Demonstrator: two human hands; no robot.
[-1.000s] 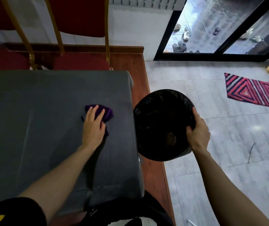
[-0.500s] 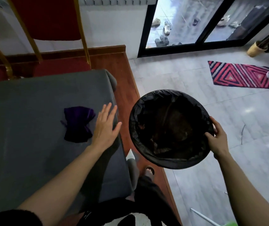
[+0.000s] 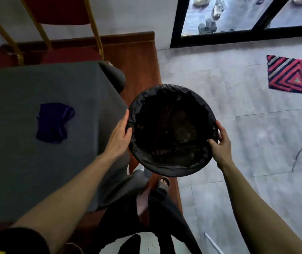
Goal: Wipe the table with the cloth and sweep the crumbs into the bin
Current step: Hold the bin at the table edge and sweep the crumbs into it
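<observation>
A round bin (image 3: 172, 167) lined with a black bag hangs in the air to the right of the table, with dark rubbish at its bottom. My left hand (image 3: 120, 136) grips its left rim, thumb hooked over the edge. My right hand (image 3: 219, 143) grips the right rim the same way. A crumpled purple cloth (image 3: 54, 122) lies by itself on the grey-covered table (image 3: 18, 171), left of my left hand. I can make out no crumbs on the dark tablecloth.
Red chairs with gold frames (image 3: 69, 13) stand beyond the table's far edge. A wooden strip (image 3: 139, 63) runs beside the table, then grey floor tiles. A red patterned mat (image 3: 294, 76) lies at the right. My sandalled foot (image 3: 163, 182) is under the bin.
My left hand let go of the purple cloth, crossed to the right off the table and took hold of the bin's left rim. The bin stayed held up by my right hand.
</observation>
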